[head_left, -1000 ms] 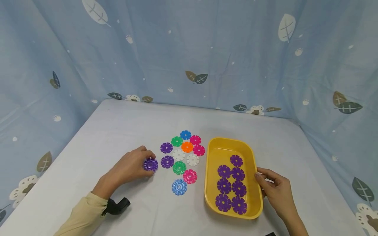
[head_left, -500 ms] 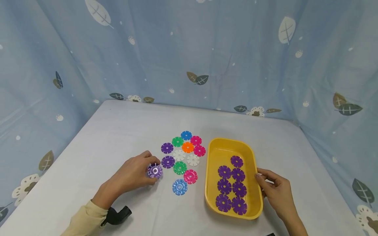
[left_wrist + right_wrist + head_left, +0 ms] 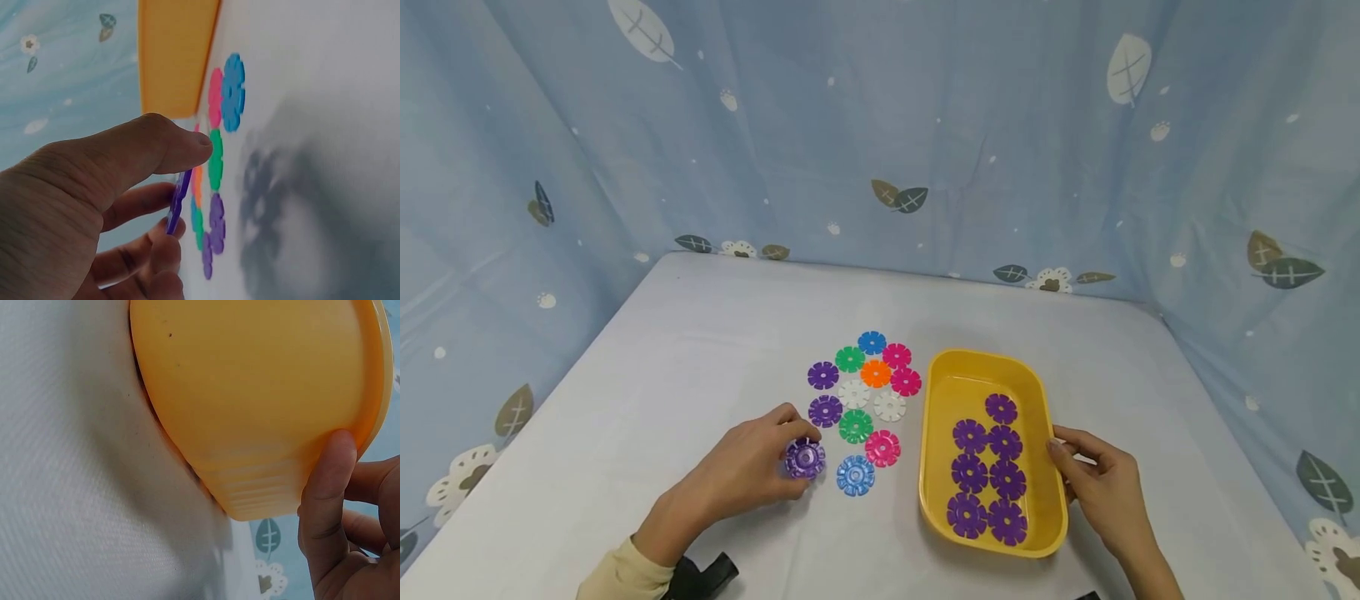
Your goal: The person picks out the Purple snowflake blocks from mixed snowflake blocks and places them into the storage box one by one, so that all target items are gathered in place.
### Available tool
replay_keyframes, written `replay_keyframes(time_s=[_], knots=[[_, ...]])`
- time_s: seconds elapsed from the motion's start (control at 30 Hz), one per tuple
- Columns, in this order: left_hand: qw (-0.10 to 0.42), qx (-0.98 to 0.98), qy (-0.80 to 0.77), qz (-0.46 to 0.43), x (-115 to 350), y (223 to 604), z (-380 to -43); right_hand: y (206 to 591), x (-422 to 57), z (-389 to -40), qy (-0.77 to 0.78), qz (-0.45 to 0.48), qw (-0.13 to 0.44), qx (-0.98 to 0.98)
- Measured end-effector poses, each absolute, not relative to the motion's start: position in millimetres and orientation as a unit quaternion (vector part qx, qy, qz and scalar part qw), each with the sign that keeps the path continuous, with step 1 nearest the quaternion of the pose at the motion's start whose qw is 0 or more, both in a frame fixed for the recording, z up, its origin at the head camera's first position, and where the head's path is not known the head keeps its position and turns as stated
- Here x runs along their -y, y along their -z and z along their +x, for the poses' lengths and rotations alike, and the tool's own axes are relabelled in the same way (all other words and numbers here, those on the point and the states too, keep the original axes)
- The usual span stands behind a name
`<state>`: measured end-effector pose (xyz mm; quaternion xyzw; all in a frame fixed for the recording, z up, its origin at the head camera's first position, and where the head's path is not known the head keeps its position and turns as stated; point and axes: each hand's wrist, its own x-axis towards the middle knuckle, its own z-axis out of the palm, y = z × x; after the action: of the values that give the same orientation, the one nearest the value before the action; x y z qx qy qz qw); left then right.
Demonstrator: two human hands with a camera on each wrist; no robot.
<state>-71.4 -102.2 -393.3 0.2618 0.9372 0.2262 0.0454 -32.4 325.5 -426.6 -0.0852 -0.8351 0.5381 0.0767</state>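
In the head view my left hand (image 3: 741, 467) pinches a purple snowflake disc (image 3: 805, 458) by its edges. The left wrist view shows this disc (image 3: 179, 201) edge-on between thumb and fingers, off the table, with a shadow beside it. My right hand (image 3: 1105, 487) holds the right rim of a yellow tray (image 3: 934, 392); in the right wrist view a digit presses under the rim of the tray (image 3: 250, 381). Several purple snowflake discs (image 3: 969, 472) lie flat in the tray in two columns. Near the left hand lies a blue disc (image 3: 855, 476).
Loose discs lie between left hand and tray, among them a pink disc (image 3: 882, 448), a green disc (image 3: 855, 426), a white disc (image 3: 890, 407), an orange disc (image 3: 876, 374) and a purple disc (image 3: 825, 411). A patterned blue curtain (image 3: 820, 150) hangs around the white table (image 3: 715, 333).
My left hand has moved right and toward the near edge, carrying the purple snowflake disc closer to the blue disc. Right hand and tray stay put.
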Motion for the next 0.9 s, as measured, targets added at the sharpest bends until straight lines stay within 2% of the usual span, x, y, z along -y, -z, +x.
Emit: replay_keyframes(time_s=[0.47, 0.9], knots=[[0.089, -0.919, -0.261, 0.283, 90, 393, -43, 424, -326, -32, -0.533, -0.078, 0.082, 0.838], [0.143, -0.904, -0.267, 0.302, 69, 395, -35, 426, -325, -32, -0.529, -0.078, 0.085, 0.841]])
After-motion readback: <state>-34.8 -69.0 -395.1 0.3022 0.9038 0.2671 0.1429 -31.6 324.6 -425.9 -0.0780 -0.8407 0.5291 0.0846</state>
